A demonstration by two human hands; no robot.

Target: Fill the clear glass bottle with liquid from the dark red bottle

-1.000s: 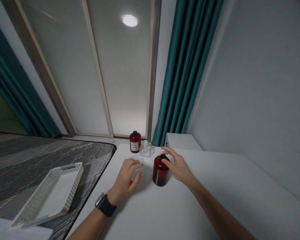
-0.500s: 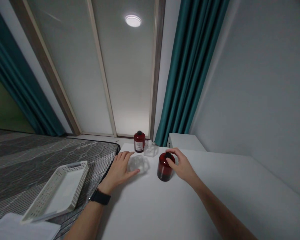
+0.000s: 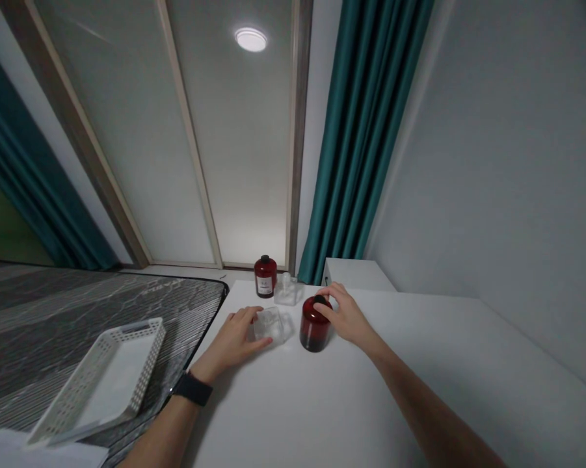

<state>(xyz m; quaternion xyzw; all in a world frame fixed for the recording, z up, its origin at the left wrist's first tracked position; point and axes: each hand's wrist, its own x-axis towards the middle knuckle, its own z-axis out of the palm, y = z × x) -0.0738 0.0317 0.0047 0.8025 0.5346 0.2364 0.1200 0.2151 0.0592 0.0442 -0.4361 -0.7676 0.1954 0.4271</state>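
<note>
My left hand curls around the left side of a clear, square-looking glass container on the white table, thumb at its near edge and fingertips at its far edge. To the right, my right hand pinches the black cap of a dark red bottle, which stands upright. The thumb and fingers partly hide the cap. Behind these, a second red bottle with a black cap and a white label stands beside a clear glass bottle.
Left of the white table, a white perforated basket rests on a grey striped surface, near a white sheet. A white cabinet stands beyond the far edge, by a teal curtain.
My left hand has closed in around the clear glass container, its spread fingers coming down to the far edge. My right hand stays at the red bottle's cap. The view has shifted slightly.
</note>
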